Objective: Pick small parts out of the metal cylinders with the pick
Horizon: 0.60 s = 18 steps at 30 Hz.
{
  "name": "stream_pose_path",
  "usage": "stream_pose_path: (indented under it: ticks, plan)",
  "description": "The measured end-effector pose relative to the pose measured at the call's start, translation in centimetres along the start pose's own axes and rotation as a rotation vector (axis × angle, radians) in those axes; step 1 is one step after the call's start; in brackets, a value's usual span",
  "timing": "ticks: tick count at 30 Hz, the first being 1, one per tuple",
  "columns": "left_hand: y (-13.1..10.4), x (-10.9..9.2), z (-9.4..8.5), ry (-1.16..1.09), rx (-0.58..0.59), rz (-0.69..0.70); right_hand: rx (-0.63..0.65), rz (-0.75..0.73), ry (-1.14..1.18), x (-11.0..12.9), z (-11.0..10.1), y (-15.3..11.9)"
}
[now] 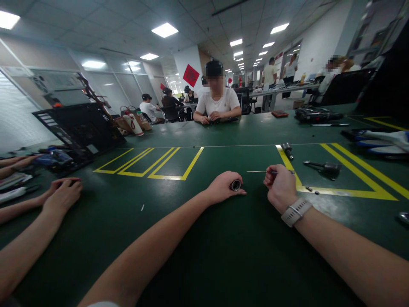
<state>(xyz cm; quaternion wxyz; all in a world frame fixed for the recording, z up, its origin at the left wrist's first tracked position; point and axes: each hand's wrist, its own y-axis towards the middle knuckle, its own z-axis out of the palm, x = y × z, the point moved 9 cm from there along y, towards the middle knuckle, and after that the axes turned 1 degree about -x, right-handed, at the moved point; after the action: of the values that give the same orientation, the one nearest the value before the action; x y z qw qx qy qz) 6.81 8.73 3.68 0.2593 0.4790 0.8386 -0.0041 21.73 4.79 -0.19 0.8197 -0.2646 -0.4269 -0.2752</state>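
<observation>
My left hand point(223, 186) is closed round a dark cylindrical part point(235, 185) with a metal-rimmed round opening facing me. My right hand point(281, 187), with a pale watch on its wrist, grips a thin screwdriver point(256, 172); its slim shaft points left toward the left hand, apart from the part. The fingers cover most of its handle. Beyond the right hand a short dark metal piece point(287, 150) lies across a yellow line. To the right rests a dark tool part with a protruding shaft point(327, 168). Small black pieces point(309, 189) lie near the right wrist.
Yellow tape rectangles point(183, 177) mark the green table point(179, 243). At left are another person's hands point(62, 194) and a black panel point(81, 132). Across the table a person point(217, 100) handles something dark. Gloves point(383, 143) and a black tool point(316, 115) lie at right.
</observation>
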Motion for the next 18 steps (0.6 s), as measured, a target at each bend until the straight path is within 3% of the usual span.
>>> stream_pose_path:
  ticks: [7,11,14,18]
  plan:
    - [0.1,-0.5,0.2,0.023,0.018,0.06,0.042,-0.001,-0.032,-0.4,0.2,0.1]
    - [-0.3,-0.8,0.2,0.003,0.039,0.005,0.059,-0.009,-0.067,-0.4,0.2,0.1]
    - [-2.0,-1.8,0.2,0.002,0.063,-0.075,0.087,-0.014,-0.1,-0.4,0.3,0.1]
    - [-6.1,-5.2,0.9,-0.016,0.112,-0.108,0.139,-0.017,-0.163,-0.7,0.4,0.3]
